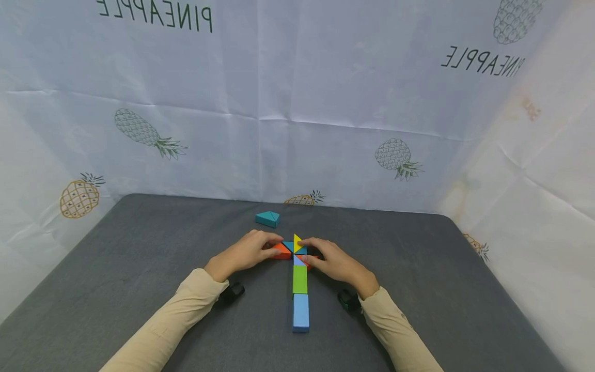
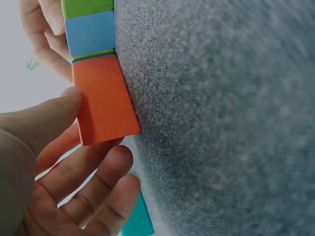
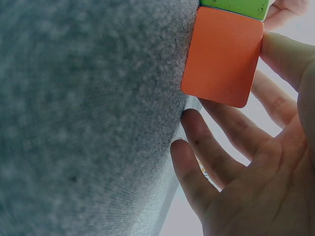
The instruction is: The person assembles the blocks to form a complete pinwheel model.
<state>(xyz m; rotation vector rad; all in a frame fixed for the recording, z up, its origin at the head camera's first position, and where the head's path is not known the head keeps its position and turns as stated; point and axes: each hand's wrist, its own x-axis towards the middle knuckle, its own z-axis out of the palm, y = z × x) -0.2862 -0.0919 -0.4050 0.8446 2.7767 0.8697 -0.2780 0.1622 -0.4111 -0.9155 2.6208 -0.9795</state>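
At the left, the left hand (image 1: pixel 251 251) comes in from the side with thumb and fingers parted only by the piece between them: it pinches the orange triangular block (image 1: pixel 281 252), thumb on the near side, while the outer fingers hang loosely curled in the left wrist view. Just beyond those fingers, apart from the rest, a teal block (image 1: pixel 267 219) with a line across its top lies towards the far edge of the grey table (image 1: pixel 395 227). Next comes the cluster of triangles, with dark blue pieces (image 1: pixel 288 246) around an upright-pointing yellow triangle (image 1: pixel 297 243) and a lavender triangle (image 1: pixel 297 260) below. From it a straight row runs towards the person, through a green block (image 1: pixel 299 279) to a light blue rectangular block (image 1: pixel 300 313), its long axis pointing away from the body. The cluster lies directly between the two hands, at the row's far end, with neither hand clearly nearer. On its right, partly covered by the thumb, is a red triangular block (image 1: pixel 309 266); the right hand (image 1: pixel 335 261) pinches it from the right, thumb nearest the body, fingers beyond, the outer ones loosely spread
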